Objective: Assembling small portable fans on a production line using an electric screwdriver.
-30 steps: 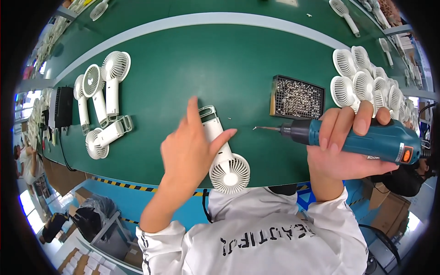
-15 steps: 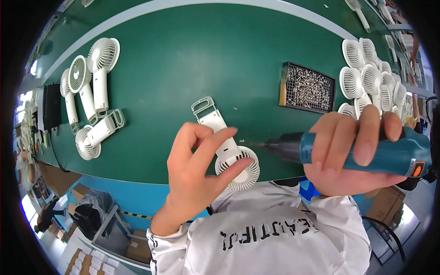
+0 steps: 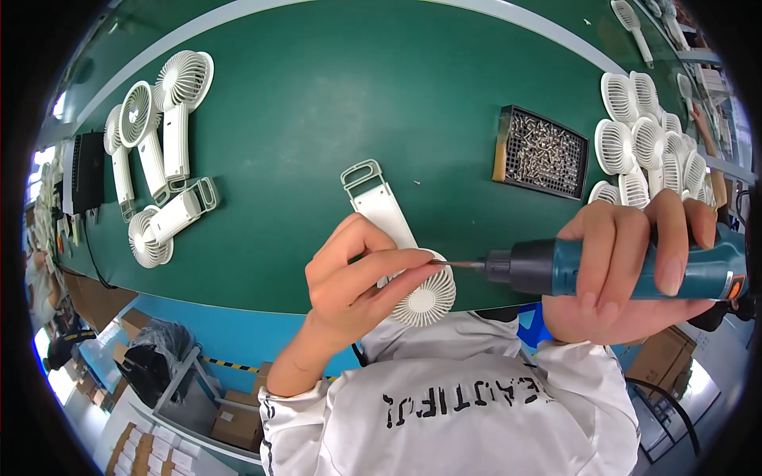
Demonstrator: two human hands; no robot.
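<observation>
Left fingers point(image 3: 393, 270) are pinched around the driver bit point(image 3: 462, 264) over the handheld fan point(image 3: 394, 220), any screw hidden; the electric screwdriver point(image 3: 536, 266), gripped by the right hand point(image 3: 623, 258), is best held steady.

The left hand point(image 3: 357, 278) hides part of the white fan point(image 3: 387, 218); whether its fingertips point(image 3: 421, 257) hold anything at the bit point(image 3: 463, 264) cannot be told. The right hand point(image 3: 615, 266) covers part of the teal screwdriver point(image 3: 565, 266). A pale speck point(image 3: 417, 183) is too small to identify.

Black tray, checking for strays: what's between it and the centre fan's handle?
In the head view, one tiny, unidentifiable pale bit on the tabletop, nearer the fan.
</observation>
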